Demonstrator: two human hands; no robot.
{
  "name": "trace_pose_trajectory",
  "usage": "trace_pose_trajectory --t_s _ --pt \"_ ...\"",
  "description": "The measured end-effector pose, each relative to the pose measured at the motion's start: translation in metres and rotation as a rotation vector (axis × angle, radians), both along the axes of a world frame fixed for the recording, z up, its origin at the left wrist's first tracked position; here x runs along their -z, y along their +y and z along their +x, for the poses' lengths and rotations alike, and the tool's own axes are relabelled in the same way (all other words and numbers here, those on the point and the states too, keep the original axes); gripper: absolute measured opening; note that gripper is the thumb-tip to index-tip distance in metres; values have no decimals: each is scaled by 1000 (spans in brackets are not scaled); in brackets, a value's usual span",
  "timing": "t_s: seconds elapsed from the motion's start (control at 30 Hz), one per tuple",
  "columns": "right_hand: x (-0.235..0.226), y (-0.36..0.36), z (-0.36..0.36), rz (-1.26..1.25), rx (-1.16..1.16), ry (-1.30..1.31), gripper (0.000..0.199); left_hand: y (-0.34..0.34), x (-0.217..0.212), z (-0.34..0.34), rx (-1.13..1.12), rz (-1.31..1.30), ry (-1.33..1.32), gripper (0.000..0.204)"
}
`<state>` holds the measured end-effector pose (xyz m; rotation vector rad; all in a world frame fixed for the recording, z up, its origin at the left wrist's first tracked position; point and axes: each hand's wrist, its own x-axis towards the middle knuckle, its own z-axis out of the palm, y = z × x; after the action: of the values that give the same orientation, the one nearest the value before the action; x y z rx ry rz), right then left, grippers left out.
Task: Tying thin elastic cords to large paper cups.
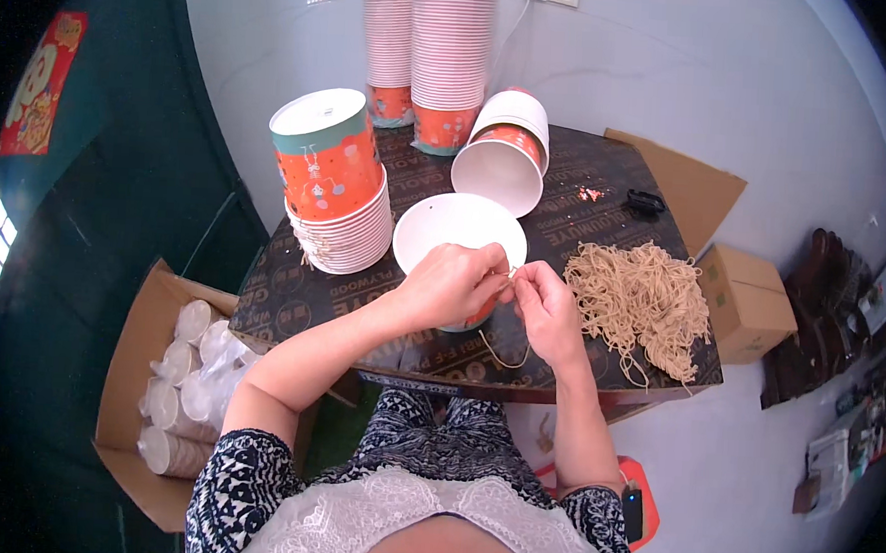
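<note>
A paper bucket [446, 224], white inside with an orange outer wall, stands upright at the near middle of the table. My left hand [453, 285] is at its near right rim, fingers pinched on a thin beige string. Close against it, my right hand [549, 310] pinches the same string between thumb and forefinger. A loose end of the string [500, 358] dangles below my hands in front of the bucket. Exactly how the string passes through the bucket's rim is hidden by my fingers. To the right lies a tangled heap of beige strings [637, 302].
Nested buckets [340, 226], with strings at their rims, stand upside down at left. Tall bucket stacks [452, 57] rise at the back, near tipped buckets [498, 174]. A carton [121, 400] of wrapped round lids sits lower left; a closed box [747, 304] is at right.
</note>
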<state>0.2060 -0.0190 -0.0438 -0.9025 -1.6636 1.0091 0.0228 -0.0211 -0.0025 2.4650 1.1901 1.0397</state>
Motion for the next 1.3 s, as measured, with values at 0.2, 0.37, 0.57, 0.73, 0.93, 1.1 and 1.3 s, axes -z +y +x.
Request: trace_pose_trajectory --t_s 0.2,0.37,0.57,0.73,0.93,1.1,1.3 --pt "4 -15 3 78 1 -73 7 4 4 -1 -71 -74 -98 11" --pt "25 -12 3 262 50 -96 5 5 2 2 -144 -140 -116 11" --pt "25 -14 3 135 49 -18 8 4 -1 0 -158 -180 -116 11" --pt "20 -21 -13 117 121 44 4 3 -2 -1 -141 -206 -121 10" --pt "21 -17 -16 538 266 -100 11 4 0 -2 -178 -171 -103 10" --pt "25 -21 -21 614 376 -149 10 7 -2 -2 -223 -116 -81 8" --pt "21 -16 -21 802 487 -174 14 5 2 -4 -156 -12 -45 8"
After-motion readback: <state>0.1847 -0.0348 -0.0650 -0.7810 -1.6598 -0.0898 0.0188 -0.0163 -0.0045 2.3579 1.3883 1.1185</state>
